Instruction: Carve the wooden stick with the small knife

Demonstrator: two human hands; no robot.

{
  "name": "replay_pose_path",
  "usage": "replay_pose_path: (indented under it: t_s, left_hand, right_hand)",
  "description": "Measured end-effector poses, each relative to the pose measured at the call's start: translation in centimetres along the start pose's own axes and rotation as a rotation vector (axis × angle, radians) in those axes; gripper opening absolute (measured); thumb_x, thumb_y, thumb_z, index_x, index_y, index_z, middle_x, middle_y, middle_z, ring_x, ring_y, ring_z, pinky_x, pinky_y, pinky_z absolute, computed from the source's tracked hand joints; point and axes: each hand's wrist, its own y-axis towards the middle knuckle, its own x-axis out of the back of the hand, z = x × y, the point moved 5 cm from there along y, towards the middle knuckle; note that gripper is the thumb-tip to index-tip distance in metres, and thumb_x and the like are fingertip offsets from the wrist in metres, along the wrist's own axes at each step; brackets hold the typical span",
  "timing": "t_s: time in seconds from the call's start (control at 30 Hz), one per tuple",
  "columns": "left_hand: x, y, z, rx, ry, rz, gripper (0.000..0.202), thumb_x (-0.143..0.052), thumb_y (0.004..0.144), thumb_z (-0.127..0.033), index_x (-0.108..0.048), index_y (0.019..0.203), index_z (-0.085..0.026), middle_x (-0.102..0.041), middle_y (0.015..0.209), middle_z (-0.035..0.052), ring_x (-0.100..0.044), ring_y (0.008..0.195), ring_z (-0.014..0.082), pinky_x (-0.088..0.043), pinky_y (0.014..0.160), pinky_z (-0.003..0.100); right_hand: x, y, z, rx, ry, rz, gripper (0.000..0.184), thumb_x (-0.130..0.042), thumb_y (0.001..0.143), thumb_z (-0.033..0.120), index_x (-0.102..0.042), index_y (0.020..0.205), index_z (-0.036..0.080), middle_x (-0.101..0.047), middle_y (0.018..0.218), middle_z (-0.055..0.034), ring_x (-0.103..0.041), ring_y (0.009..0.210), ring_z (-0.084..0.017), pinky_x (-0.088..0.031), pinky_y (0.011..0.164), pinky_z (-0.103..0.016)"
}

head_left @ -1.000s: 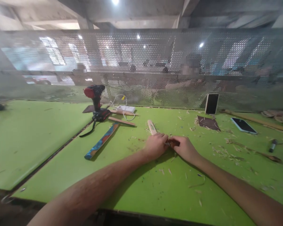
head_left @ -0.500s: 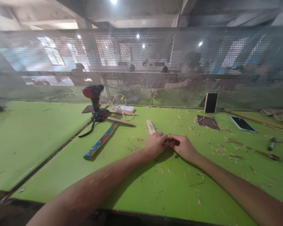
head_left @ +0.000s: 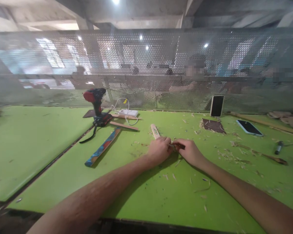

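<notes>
Working with both bare hands, 2 in all, held close together over a green worktop littered with pale shavings. Gripping a pale wooden stick, marked in green, with the curled fingers of the left hand, and leaving the marked end to jut toward 11 o'clock. Pinching a reddish-brown piece in the closed fingers of the right hand, just beside the left at 3 o'clock (mostly hidden by the grip, too little exposed to name). Flanked, reading the clock from the hands, by a blue-and-red patterned strip lying aslant at 9, and at 10 by a thin wooden strip and, farther off, an upright red-and-black cordless drill. Joined at 2 o'clock by a dark brown sheet, with 1 standing phone behind it and 1 blue-edged phone lying flat nearer 3. Accompanied at 3 o'clock, well apart from the hands, by a marker. Backed at 12 by a perforated screen.
</notes>
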Motion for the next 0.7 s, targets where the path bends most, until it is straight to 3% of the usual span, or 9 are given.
replay_pose_path:
  t_s: [0.4, 0.6, 0.7]
  left_hand:
    - [-0.1, -0.02, 0.07, -0.054, -0.024, -0.003, 0.016, -0.055, 0.097, -0.016, -0.067, 0.107, -0.018, -0.073, 0.106, 0.0075, -0.067, 0.097, 0.0216, -0.053, 0.08, 0.03]
    - [-0.26, -0.08, 0.34, -0.031, -0.025, 0.01, 0.01, -0.057, 0.1, -0.021, -0.064, 0.104, -0.019, -0.072, 0.102, 0.0061, -0.066, 0.092, 0.0192, -0.053, 0.079, 0.029]
    - [-0.04, -0.13, 0.25, -0.025, -0.015, -0.006, 0.011, -0.054, 0.099, -0.019, -0.064, 0.105, -0.018, -0.072, 0.103, 0.0064, -0.066, 0.093, 0.0198, -0.052, 0.078, 0.03]
  right_hand:
    - [0.07, 0.04, 0.25, -0.009, 0.005, -0.023, 0.034, -0.058, 0.077, 0.004, -0.082, 0.096, 0.02, -0.08, 0.096, -0.0083, -0.074, 0.088, -0.026, -0.059, 0.085, -0.042]
    - [-0.22, -0.19, 0.52, 0.01, 0.063, 0.023, 0.03, -0.059, 0.082, 0.008, -0.082, 0.099, 0.018, -0.08, 0.093, -0.0079, -0.073, 0.081, -0.024, -0.06, 0.077, -0.039]
    - [-0.04, -0.18, 0.61, 0.011, 0.041, -0.006, 0.031, -0.06, 0.08, 0.005, -0.082, 0.098, 0.019, -0.08, 0.095, -0.0078, -0.074, 0.082, -0.024, -0.06, 0.08, -0.041]
